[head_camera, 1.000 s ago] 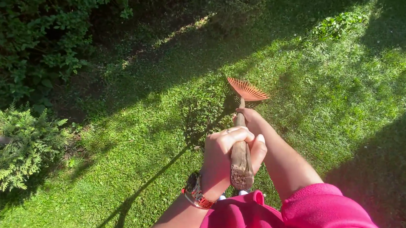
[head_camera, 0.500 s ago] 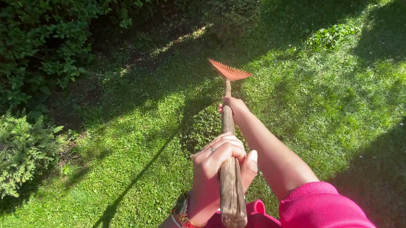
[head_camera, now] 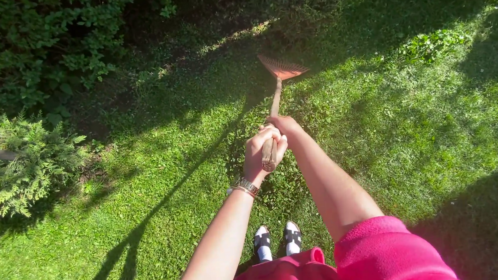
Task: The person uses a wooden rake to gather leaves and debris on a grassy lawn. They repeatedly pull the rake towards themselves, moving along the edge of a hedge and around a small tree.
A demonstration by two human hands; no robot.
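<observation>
I hold a rake with a wooden handle and an orange fan-shaped head. The head rests on the grass far ahead of me, near the shaded edge of the lawn. My left hand is closed around the near end of the handle; a metal watch sits on that wrist. My right hand grips the handle just beyond the left one. Both arms are stretched forward. Pink clothing covers my right shoulder and front.
Dense bushes line the far left side. A small conifer shrub stands at the left. My feet in black-strapped sandals and white socks stand on the sunlit lawn. Long shadows cross the grass.
Both arms have extended and pushed the rake away from me. The rake head has moved farther out over the grass toward the shaded bushes.
</observation>
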